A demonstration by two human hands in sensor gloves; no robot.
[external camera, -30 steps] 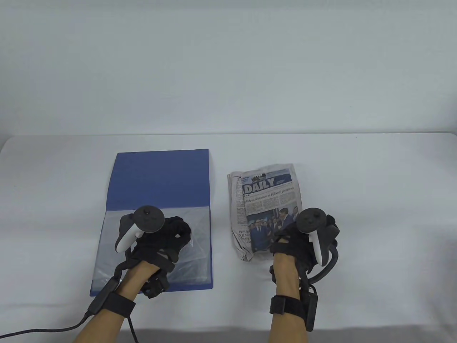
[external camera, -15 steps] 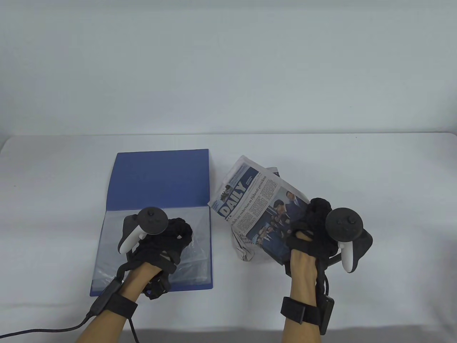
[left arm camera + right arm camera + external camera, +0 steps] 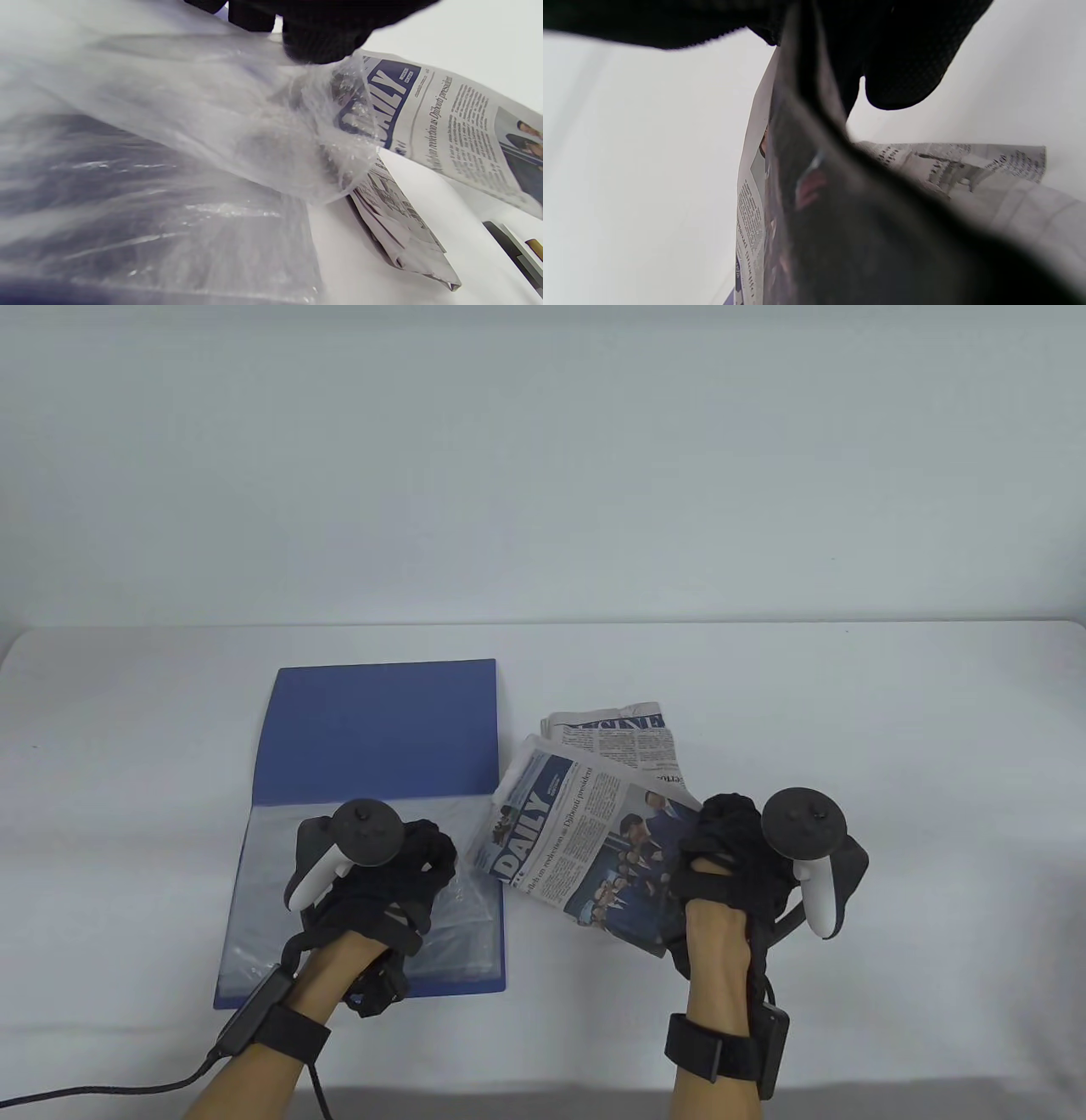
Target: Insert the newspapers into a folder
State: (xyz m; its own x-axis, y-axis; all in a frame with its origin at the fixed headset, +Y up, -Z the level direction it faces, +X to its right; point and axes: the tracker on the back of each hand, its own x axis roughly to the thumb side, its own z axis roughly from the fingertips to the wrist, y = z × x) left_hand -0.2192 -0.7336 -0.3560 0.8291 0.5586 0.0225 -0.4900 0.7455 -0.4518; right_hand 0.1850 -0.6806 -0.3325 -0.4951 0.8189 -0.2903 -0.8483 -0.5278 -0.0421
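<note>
The folded "DAILY" newspaper (image 3: 585, 848) shows a blue masthead, columns of print and a photo of people in suits. It is lifted and tilted, its corner just beside the open blue folder (image 3: 382, 721). The right hand (image 3: 738, 857) grips its near edge, fingers closed around the paper. Another newspaper (image 3: 628, 738) lies flat behind it. The left hand (image 3: 382, 874) pinches a clear plastic sleeve (image 3: 237, 127) of the folder, raising it. The worktop (image 3: 891, 780) is white, against a plain pale wall (image 3: 543, 458).
</note>
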